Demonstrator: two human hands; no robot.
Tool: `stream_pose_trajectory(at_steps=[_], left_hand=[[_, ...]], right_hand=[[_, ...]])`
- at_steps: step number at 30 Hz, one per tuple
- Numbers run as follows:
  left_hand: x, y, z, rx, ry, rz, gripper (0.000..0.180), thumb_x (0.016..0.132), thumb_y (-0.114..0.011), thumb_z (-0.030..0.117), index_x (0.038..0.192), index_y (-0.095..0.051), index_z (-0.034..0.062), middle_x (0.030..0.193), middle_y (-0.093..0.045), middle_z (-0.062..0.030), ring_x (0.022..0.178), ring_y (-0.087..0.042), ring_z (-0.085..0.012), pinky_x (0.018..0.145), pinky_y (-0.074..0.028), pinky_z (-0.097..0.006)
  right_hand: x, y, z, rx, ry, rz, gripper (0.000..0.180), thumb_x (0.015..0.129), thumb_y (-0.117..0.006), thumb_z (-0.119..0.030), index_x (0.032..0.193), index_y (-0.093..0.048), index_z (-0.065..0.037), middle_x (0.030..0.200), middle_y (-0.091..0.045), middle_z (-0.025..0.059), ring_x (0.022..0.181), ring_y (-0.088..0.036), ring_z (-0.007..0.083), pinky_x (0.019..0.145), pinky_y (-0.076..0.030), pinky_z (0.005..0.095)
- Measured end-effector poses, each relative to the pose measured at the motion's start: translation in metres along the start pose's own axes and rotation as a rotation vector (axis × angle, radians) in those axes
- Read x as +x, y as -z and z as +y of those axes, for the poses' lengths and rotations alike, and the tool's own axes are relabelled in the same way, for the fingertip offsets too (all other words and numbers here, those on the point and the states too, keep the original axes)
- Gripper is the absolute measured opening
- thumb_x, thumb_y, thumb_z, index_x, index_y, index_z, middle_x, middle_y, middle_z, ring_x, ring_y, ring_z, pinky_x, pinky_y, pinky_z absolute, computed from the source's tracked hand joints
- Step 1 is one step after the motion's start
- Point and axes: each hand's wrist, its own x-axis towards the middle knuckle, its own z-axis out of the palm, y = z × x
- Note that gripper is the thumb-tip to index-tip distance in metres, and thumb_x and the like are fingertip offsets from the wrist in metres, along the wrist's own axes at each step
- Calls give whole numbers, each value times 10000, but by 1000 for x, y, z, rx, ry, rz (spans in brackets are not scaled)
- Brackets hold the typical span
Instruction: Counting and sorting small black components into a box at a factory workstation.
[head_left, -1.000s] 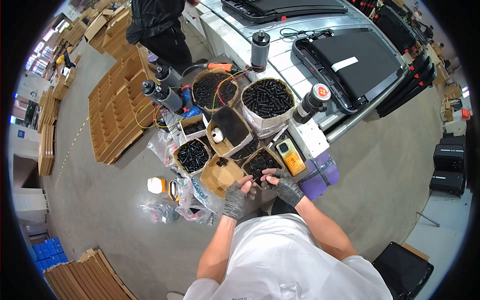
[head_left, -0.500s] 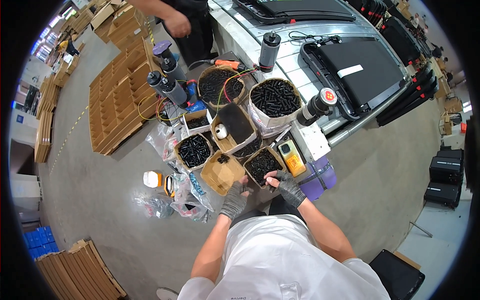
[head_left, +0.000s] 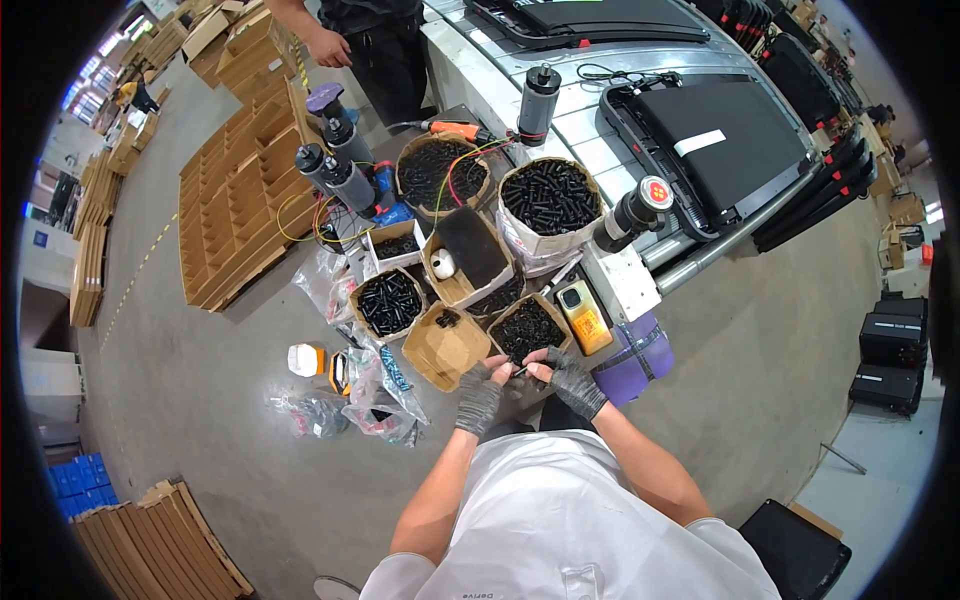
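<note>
My left hand (head_left: 481, 393) and my right hand (head_left: 570, 381), both in grey fingerless gloves, meet just in front of a small cardboard box (head_left: 498, 338) of tiny black parts. Fingertips of both hands are pinched together around something small and partly dark, which is too small to name. Left of that box stands another cardboard box (head_left: 428, 364), with a few black pieces in its far corner. Beyond it sits a box of short black rods (head_left: 388, 303). A phone with a yellow-orange back (head_left: 588, 318) lies beside the parts box, to the right.
Larger tubs of black pieces (head_left: 550, 196) stand farther back. Dark cylinders with wires (head_left: 348, 185) and an orange-handled power tool (head_left: 455, 129) are behind the boxes. Plastic bags (head_left: 378, 405) lie at left, a purple stool-like item (head_left: 640, 365) at right. A co-worker's hand (head_left: 328, 48) shows far back.
My left hand has moved right and my right hand slightly left, so their fingertips now meet over the small thing. The co-worker's hand has shifted left.
</note>
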Motion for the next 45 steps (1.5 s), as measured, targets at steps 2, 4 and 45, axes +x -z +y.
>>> stream_pose_trajectory(at_steps=[2,4,45], left_hand=[[-4,-9,2,-155,77,26,325,889,-638,152,1160,-590,-21,924,-663,-80,847,-607,-143,768,-486,-279],[-4,-9,-9,115,-132,117,274,889,-642,168,1105,-634,0,938,-663,-69,876,-599,-129,788,-471,-270],[0,-11,-18,93,-235,193,230,897,-640,183,1048,-642,8,908,-661,-55,827,-593,-129,758,-477,-267]], right_hand=[[0,-1,1,-105,37,28,211,911,-603,-193,1039,-638,-29,909,-647,25,878,-599,103,795,-474,260],[-1,-5,-1,-87,24,31,215,909,-605,-195,1042,-640,-30,920,-652,30,883,-603,108,800,-473,258],[-10,-18,3,443,60,127,179,936,-576,-201,1037,-569,-53,799,-601,13,728,-550,100,653,-458,240]])
